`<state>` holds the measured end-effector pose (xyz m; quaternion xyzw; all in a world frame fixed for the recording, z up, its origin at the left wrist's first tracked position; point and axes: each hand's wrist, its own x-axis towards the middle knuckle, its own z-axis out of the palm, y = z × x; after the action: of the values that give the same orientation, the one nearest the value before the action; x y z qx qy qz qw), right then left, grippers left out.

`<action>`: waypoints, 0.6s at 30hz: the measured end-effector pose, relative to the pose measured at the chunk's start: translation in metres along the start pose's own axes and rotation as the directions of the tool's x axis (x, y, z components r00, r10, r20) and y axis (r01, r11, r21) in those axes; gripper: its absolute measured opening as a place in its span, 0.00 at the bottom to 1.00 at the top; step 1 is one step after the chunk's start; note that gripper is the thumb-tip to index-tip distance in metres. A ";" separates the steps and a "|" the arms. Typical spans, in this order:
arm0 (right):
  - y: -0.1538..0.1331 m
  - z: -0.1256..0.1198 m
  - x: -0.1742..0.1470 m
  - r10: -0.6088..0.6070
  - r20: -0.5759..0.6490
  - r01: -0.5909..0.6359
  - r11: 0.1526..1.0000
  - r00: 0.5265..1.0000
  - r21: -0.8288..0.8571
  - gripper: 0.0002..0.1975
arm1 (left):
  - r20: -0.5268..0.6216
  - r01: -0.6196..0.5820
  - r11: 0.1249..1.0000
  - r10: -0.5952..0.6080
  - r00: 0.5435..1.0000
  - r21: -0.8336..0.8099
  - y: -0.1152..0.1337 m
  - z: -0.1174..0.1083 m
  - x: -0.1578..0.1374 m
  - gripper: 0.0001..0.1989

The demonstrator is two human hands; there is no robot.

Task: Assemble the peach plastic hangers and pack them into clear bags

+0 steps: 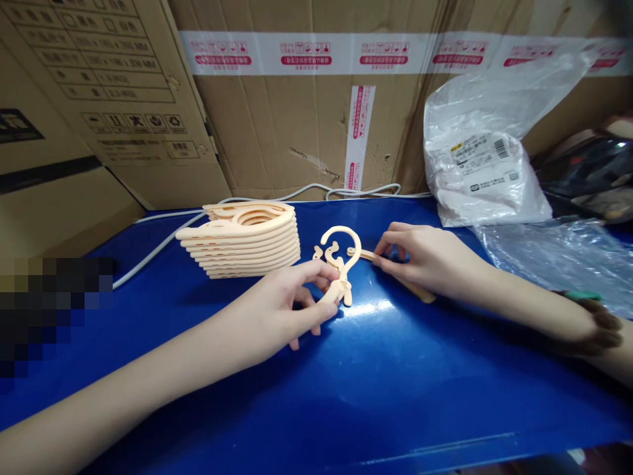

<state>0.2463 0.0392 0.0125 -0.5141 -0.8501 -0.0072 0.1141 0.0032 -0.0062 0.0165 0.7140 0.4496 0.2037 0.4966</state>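
My left hand (291,303) pinches a cream plastic hanger hook piece (352,254) near its base, with the curved hook standing up above the fingers. To the right, my right hand (420,257) is closed around a flat cream hanger arm (366,253); its narrow end points toward the hook and its other end shows below the palm. The two pieces appear apart. Small loose cream pieces (333,253) lie behind my left fingertips. Beyond my left hand, a neat stack of cream hanger parts (242,244) sits on the blue table (395,396).
A white plastic bag with a label (487,158) stands at the back right, with clear plastic wrap (568,254) before it. Cardboard boxes (297,125) wall off the back and left. A white cable (153,257) runs behind the stack. A dark pixelated area lies at the left.
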 end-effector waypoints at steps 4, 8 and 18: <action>0.002 0.000 0.000 0.010 0.014 -0.010 1.000 1.000 -0.026 0.08 | -0.001 0.028 0.983 -0.028 1.000 -0.181 -0.003 -0.002 0.004 0.14; 0.003 0.002 0.000 -0.020 0.003 0.020 1.000 1.000 0.019 0.09 | -0.026 0.058 0.962 -0.067 0.997 -0.269 0.000 -0.003 0.005 0.12; -0.005 0.000 -0.003 -0.077 -0.019 0.077 0.996 0.997 0.038 0.17 | -0.095 0.118 0.922 -0.164 0.982 -0.369 0.001 -0.004 0.004 0.10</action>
<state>0.2430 0.0345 0.0123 -0.4786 -0.8682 0.0002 0.1312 0.0032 -0.0006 0.0181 0.5621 0.4846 0.2904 0.6040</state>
